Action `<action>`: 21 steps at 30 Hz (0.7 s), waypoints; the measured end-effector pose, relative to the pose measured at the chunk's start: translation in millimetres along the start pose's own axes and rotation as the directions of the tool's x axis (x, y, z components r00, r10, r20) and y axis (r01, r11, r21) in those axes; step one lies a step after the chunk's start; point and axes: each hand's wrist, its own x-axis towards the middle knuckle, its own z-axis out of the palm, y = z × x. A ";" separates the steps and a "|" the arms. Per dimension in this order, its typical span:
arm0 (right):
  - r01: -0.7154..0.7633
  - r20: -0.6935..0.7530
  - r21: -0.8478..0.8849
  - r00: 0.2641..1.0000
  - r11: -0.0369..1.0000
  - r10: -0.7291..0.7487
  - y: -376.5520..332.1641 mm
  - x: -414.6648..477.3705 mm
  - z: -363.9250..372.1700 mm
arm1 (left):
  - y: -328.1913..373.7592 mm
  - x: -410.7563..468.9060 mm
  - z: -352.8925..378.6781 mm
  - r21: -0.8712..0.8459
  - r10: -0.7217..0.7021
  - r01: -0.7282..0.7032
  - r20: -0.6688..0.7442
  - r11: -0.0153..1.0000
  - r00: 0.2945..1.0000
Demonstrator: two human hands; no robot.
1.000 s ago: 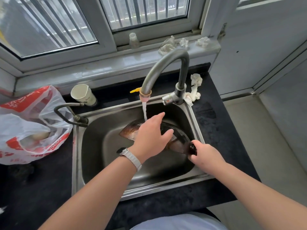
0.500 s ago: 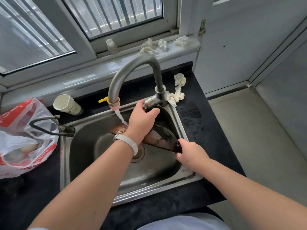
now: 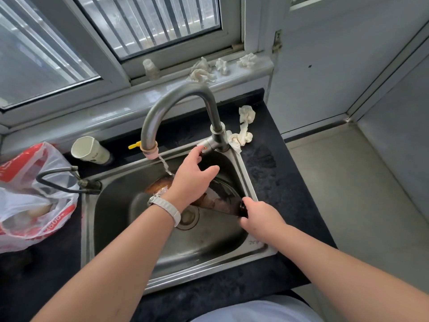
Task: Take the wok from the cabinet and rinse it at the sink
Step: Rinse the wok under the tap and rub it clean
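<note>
Here, seen from above, a steel sink (image 3: 253, 253) is set into a dark surface (image 3: 274, 173) under a window. The wok (image 3: 218, 196) sits tilted inside the basin, toward its back right corner, its rusty brown inside partly facing up. Its long axis, bowl to handle, runs from upper left down to lower right, so the handle end points at the person's right side.

The right hand (image 3: 260, 219) is closed around the dark handle at the sink's right edge and bears the wok. The left hand (image 3: 192, 180) is nearer the bowl: it hovers over it with fingers loosely spread, gripping nothing, one fingertip reaching up to the tap lever (image 3: 205, 147). Whether it actually touches the lever cannot be told.

A thin stream of water falls from the curved faucet (image 3: 176, 101) onto the wok's far rim.

Rinsing looks under way; the next move probably concerns the lever or wiping the bowl.
</note>
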 end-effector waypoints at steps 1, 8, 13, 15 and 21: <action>0.003 -0.001 -0.006 1.000 1.000 -0.003 -0.2 -0.9 -0.2 | -0.6 -2.3 0.6 0.028 0.009 -0.010 0.002 1.000 1.000; 0.036 0.022 -0.081 0.999 0.996 -0.034 -4.4 -7.7 -0.4 | -32.0 -41.1 -20.1 0.309 0.130 -0.135 0.039 0.941 0.991; 0.061 0.045 -0.096 0.997 0.994 -0.057 -15.0 -14.8 3.1 | -86.5 -72.0 -62.6 0.320 0.151 -0.125 -0.058 0.939 0.987; 0.062 0.044 -0.069 0.997 0.996 -0.059 -21.5 -19.8 7.5 | -109.2 -83.7 -82.5 0.266 0.134 -0.106 -0.090 0.958 0.987; 0.058 0.017 -0.007 0.998 0.998 -0.058 -57.8 -41.5 22.6 | -161.9 -110.6 -125.0 0.180 0.148 -0.121 -0.147 0.976 0.978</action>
